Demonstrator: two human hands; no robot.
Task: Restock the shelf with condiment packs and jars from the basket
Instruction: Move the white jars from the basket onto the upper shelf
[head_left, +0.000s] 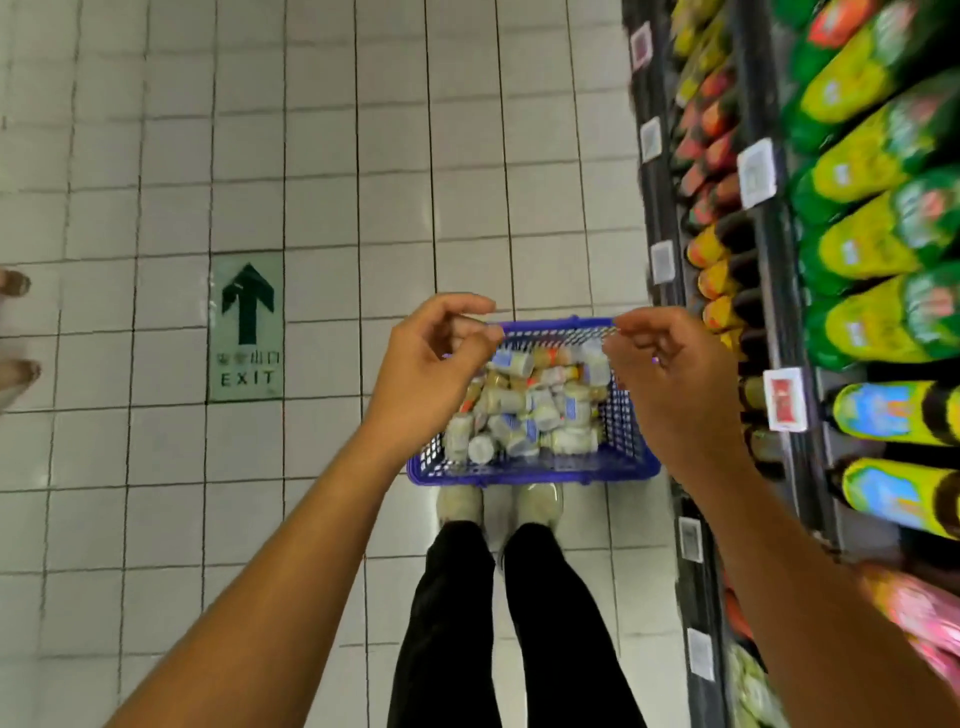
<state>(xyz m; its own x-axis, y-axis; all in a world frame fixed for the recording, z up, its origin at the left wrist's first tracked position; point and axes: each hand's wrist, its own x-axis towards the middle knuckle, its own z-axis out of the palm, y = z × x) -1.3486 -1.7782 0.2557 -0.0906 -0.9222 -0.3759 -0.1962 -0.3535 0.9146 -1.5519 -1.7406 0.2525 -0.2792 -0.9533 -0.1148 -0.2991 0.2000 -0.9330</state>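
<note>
A blue plastic basket (524, 470) stands on the tiled floor just ahead of my feet. Several small pale jars (530, 410) with white lids and blue labels lie piled inside it. My left hand (431, 364) hovers above the basket's left side, fingers loosely curled, holding nothing. Over the basket's right side my right hand (670, 374) hangs the same way, also without anything in it. To the right runs the shelf (774, 270), filled with bottles and packs.
Yellow-and-green bottles (862, 244) and red-topped bottles (711, 135) line the shelf rows, with white price tags (756, 174) on the rails. A green EXIT arrow sticker (247, 327) is on the floor at left. Another person's feet (18, 327) show at the left edge.
</note>
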